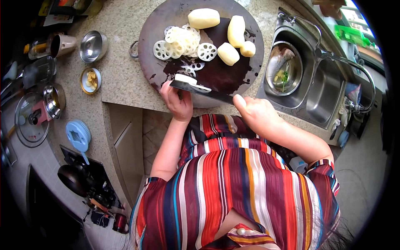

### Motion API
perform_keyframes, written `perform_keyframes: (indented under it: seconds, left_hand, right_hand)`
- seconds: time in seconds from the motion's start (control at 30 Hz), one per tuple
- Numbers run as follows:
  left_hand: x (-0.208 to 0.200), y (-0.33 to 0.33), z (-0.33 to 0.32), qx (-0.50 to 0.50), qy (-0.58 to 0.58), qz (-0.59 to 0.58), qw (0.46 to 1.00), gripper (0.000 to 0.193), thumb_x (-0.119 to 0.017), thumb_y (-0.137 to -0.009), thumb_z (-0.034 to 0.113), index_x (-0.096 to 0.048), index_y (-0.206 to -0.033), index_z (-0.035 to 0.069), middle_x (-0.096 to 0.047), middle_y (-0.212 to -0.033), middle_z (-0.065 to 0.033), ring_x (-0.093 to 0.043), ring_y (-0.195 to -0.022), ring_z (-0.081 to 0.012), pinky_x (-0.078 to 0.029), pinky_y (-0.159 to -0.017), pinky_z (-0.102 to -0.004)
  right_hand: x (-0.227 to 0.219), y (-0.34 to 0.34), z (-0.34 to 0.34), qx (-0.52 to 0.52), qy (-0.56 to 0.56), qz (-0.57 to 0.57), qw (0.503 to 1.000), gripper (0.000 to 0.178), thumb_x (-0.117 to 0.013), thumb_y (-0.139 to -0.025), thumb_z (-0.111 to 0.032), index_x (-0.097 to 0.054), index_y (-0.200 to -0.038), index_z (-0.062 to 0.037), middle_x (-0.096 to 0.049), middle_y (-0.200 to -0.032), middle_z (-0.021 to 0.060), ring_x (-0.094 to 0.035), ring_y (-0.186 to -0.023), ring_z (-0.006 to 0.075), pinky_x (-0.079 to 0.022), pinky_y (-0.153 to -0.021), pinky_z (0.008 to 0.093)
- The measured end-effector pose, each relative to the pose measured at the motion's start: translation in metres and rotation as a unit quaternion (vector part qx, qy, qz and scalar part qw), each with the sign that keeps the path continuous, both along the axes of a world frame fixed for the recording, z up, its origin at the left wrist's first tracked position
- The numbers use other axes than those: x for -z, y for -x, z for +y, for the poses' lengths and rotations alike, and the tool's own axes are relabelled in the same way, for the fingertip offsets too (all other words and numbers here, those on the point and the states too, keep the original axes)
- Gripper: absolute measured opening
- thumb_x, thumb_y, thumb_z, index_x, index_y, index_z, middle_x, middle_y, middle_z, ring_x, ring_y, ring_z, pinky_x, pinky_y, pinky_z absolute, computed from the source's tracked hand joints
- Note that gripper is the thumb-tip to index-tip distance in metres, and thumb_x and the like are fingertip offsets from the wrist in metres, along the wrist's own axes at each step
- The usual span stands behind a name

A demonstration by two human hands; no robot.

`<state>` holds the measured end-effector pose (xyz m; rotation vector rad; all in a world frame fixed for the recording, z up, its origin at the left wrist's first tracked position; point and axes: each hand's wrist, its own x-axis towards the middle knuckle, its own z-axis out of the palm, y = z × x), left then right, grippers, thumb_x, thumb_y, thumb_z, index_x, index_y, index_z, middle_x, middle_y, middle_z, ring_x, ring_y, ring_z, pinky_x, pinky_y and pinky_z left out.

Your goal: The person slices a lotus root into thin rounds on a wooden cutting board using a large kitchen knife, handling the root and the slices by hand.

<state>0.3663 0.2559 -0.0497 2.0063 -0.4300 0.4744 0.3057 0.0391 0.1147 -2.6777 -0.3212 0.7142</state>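
My right hand (258, 113) is closed round the handle of a kitchen knife (216, 96), its dark broad blade pointing left over the near edge of a round, dark-stained cutting board (150, 29). White slices (186, 79) lie along the blade's far side near its left end. There, my left hand (179, 104) has its fingers curled against the blade; what they grip is partly hidden. Beyond the knife a few lotus root slices (207, 52) lie apart from a heap of them (183, 41). Several peeled potatoes (204, 18) rest on the board's far and right parts.
To the right, a double sink (325, 96) holds a metal bowl (298, 79) with a fish (279, 60) in it. Left of the board stand a steel bowl (92, 46), a small dish of pale yellow pieces (90, 80) and a blue slotted grater (78, 135).
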Motion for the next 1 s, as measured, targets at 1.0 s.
perform_keyframes:
  seconds: [1.0]
  left_hand:
    - [-0.013, -0.004, 0.000, 0.009, -0.046, -0.028, 0.999, 0.019, -0.068, -0.086, 0.007, -0.057, -0.101, 0.002, -0.056, -0.103, -0.0139, -0.056, -0.096, -0.0305, -0.045, -0.087, -0.0400]
  right_hand:
    - [0.015, -0.032, 0.014, -0.005, 0.015, 0.064, 0.998, 0.023, -0.053, -0.081, -0.002, -0.038, -0.098, 0.0003, -0.059, -0.067, 0.0198, -0.062, -0.063, 0.0404, -0.049, -0.055, 0.0475]
